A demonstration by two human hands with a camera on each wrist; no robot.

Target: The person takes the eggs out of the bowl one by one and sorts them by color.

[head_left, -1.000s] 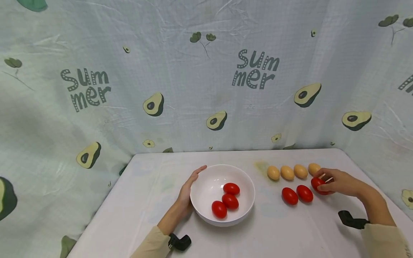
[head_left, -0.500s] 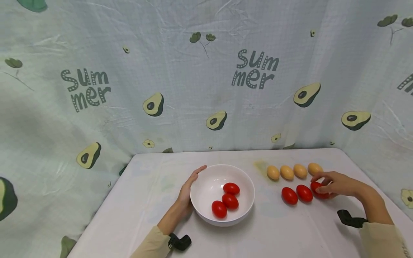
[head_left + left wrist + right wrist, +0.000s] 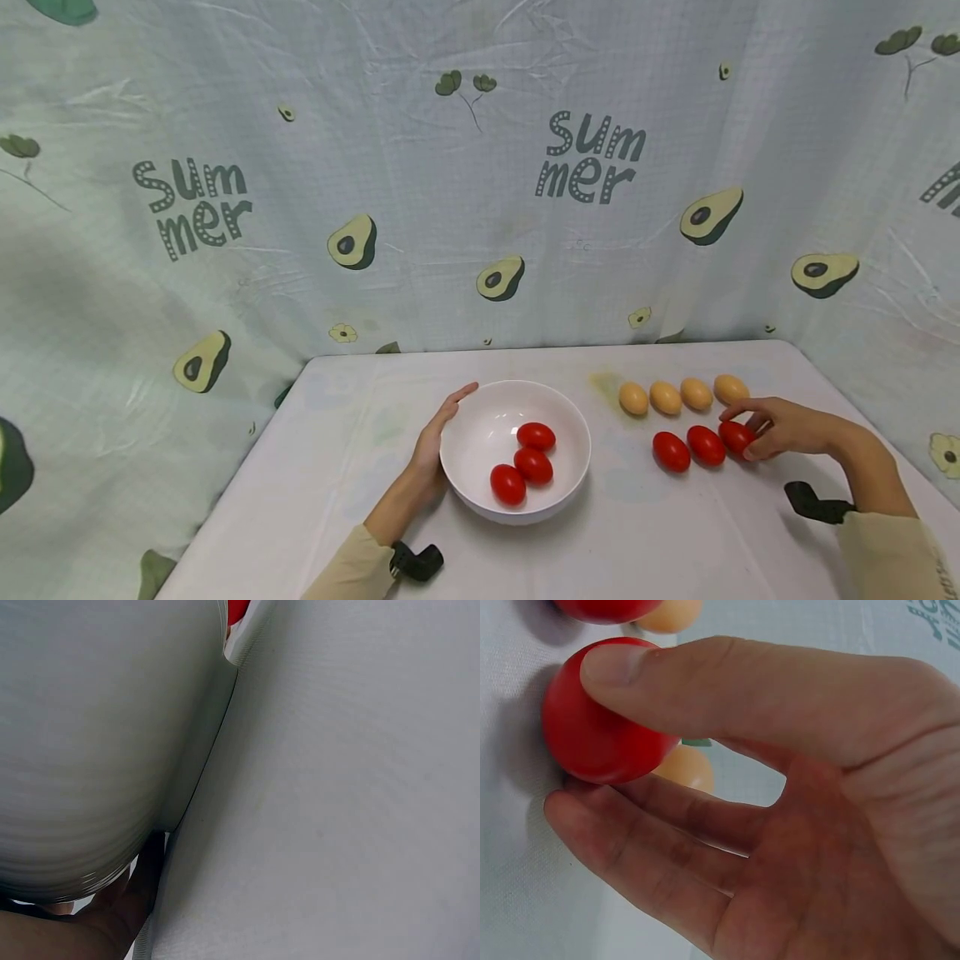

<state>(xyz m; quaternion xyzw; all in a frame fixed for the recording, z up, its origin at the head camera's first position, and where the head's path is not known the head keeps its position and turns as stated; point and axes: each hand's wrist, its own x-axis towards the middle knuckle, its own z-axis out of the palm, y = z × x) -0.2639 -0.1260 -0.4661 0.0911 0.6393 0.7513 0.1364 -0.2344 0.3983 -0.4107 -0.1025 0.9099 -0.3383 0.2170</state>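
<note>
In the head view, a white bowl (image 3: 480, 417) holds several red eggs (image 3: 507, 484) lying close together. My left hand (image 3: 431, 450) grips the bowl's left side, its fingers along the outside wall; the left wrist view shows some fingers low against the bowl (image 3: 90, 750). At the right of the table, my right hand (image 3: 797, 427) pinches a red egg (image 3: 733, 435) at the end of a row. In the right wrist view, the thumb lies on top of this glossy egg (image 3: 592, 742), with other fingers beneath and behind it.
Two more red eggs (image 3: 706, 445) line up to the left of the pinched one. Behind them stands a row of several yellow eggs (image 3: 665, 398). The white-covered table (image 3: 300, 467) ends at a cloth backdrop (image 3: 420, 167) printed with avocados.
The pinched red egg has shifted slightly left, closer to the neighbouring red egg, and my right hand has lowered a little with it. The left hand and bowl stay put.
</note>
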